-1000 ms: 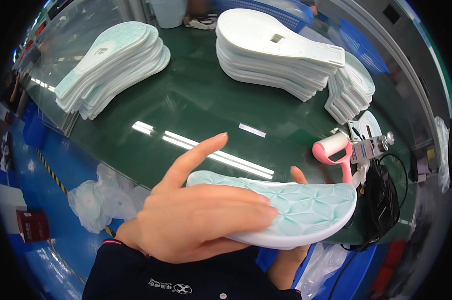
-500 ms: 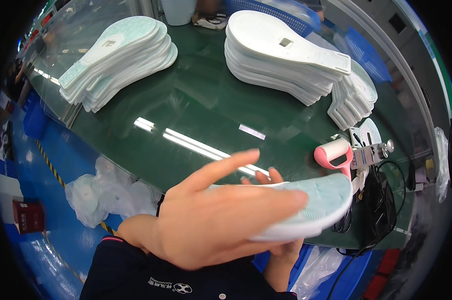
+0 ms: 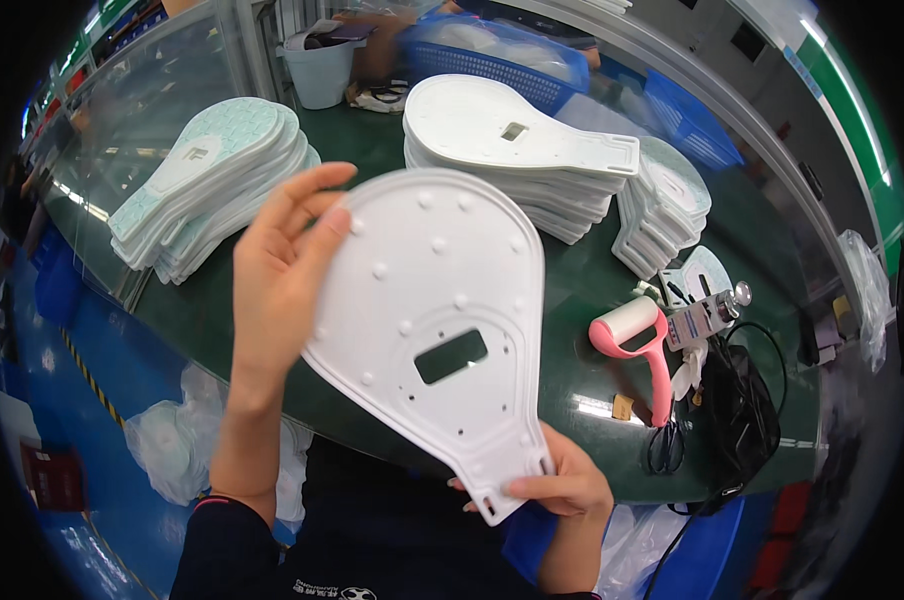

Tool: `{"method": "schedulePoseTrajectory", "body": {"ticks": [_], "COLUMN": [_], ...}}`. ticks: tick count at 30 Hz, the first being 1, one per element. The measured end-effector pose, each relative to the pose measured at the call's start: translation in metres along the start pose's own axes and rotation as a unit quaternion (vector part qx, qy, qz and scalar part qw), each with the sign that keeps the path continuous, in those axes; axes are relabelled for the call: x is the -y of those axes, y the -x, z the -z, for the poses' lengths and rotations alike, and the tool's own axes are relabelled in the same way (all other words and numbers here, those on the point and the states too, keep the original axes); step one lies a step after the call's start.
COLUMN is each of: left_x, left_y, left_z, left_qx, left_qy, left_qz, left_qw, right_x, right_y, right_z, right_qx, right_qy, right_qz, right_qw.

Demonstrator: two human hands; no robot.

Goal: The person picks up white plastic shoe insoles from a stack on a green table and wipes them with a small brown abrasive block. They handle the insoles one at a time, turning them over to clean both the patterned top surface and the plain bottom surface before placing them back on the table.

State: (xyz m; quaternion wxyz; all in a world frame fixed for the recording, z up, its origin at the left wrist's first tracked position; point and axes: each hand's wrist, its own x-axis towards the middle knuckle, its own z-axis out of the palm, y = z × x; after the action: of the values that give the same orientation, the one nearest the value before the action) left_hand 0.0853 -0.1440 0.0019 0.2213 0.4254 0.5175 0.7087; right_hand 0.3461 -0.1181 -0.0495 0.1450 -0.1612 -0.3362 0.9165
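Nearest the camera, a white paddle-shaped plastic plate [image 3: 432,330] with studs and a rectangular slot is held up, tilted, over the near edge of the dark green table [image 3: 272,330]. The right hand [image 3: 557,485] pinches its narrow tab, fingers mostly hidden behind it. The left hand [image 3: 287,270] grips the wide left rim, fingers together, thumb hidden behind. Beyond, a pink-handled lint roller [image 3: 637,345] lies right; farther back stand a stack of mint-patterned insoles [image 3: 207,185] and a stack of white plates [image 3: 517,160], partly covered. Background bins blur.
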Motion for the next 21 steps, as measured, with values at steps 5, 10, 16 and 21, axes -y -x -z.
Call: {"method": "schedulePoseTrajectory", "body": {"ticks": [5,10,16,21], "left_x": [-0.003,0.007,0.015,0.042], "left_y": [-0.044,-0.1,-0.122,-0.18], "left_z": [0.02,0.023,0.018,0.002], "left_qx": [0.023,0.014,0.042,0.056], "left_qy": [0.024,0.042,0.033,-0.04], "left_qz": [-0.033,-0.089,-0.122,-0.161], "left_qw": [0.999,0.995,0.991,0.985], "right_x": [0.049,0.111,0.126,0.153], "right_y": [-0.009,-0.031,-0.037,-0.086], "right_z": [-0.007,0.003,-0.014,0.003], "right_qx": [-0.242,-0.396,-0.353,-0.317], "right_qy": [0.337,0.603,0.557,0.64], "right_qz": [0.186,0.433,0.447,0.536], "right_qw": [0.891,0.54,0.604,0.45]}}
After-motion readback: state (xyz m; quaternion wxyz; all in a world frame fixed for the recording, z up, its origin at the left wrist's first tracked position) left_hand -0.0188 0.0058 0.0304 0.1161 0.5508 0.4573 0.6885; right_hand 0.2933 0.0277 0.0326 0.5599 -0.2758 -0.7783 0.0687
